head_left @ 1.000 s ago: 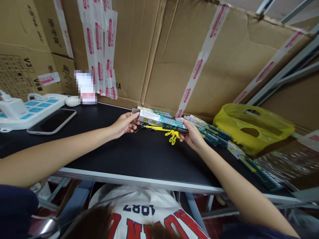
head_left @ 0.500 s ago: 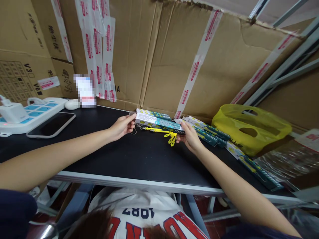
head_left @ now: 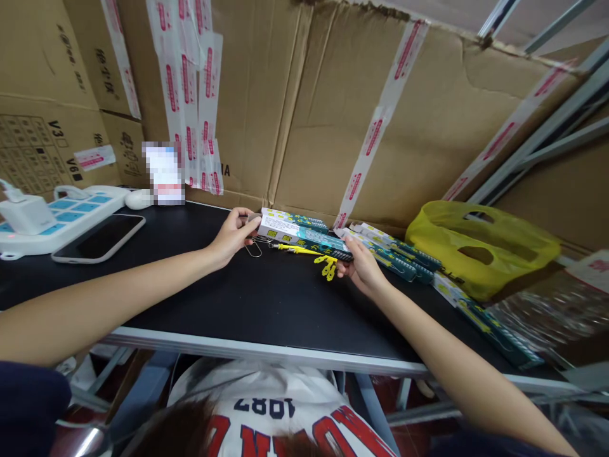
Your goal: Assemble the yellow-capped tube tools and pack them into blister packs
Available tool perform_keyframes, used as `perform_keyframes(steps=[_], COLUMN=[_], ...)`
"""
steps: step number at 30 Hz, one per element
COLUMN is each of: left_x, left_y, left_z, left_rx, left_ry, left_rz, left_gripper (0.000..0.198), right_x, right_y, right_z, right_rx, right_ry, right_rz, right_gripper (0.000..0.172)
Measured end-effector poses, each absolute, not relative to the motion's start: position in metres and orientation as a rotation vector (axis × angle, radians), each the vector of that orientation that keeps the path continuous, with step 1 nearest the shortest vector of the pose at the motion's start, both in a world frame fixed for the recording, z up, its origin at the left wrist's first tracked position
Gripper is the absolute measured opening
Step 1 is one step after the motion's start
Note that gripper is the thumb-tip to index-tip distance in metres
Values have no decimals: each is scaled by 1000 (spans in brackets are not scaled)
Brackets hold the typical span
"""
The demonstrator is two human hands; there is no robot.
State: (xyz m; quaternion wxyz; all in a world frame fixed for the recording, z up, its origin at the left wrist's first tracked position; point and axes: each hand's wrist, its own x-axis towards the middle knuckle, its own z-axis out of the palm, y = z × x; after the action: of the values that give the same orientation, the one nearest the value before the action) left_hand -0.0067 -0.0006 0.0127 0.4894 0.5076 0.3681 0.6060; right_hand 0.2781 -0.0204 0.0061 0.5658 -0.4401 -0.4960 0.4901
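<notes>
My left hand and my right hand grip the two ends of a long white-and-teal box just above the black table. Left fingers close round the box's left end, right fingers pinch its right end. Below the box a yellow strap with a yellow figure charm and a metal key ring lies on the table. A similar box lies right behind the held one.
More teal boxes lie right of my right hand, then a yellow plastic bag and another long box. A phone and a white power strip sit at the left. Taped cardboard walls stand behind.
Both hands have shifted the box slightly nearer the cardboard wall. The key ring now shows below my left hand. The view has tilted a little.
</notes>
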Motion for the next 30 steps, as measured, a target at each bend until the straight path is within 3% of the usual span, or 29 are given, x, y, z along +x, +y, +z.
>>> perform_keyframes(steps=[5, 12, 18, 30], left_x=[-9, -11, -11, -15], left_y=[0, -3, -6, 0], left_z=[13, 17, 25, 28], left_rx=[1601, 1564, 1592, 1624], left_ry=[852, 766, 715, 798], left_rz=[1520, 1413, 1376, 1439], left_gripper=[21, 25, 36, 29], right_x=[280, 282, 282, 285], right_y=[-18, -16, -19, -18], right_z=[7, 7, 14, 16], right_rx=[-1067, -1054, -1086, -1083], right_ry=[-1132, -1116, -1090, -1127], right_rz=[1185, 1215, 1218, 1211], right_gripper=[28, 22, 23, 29])
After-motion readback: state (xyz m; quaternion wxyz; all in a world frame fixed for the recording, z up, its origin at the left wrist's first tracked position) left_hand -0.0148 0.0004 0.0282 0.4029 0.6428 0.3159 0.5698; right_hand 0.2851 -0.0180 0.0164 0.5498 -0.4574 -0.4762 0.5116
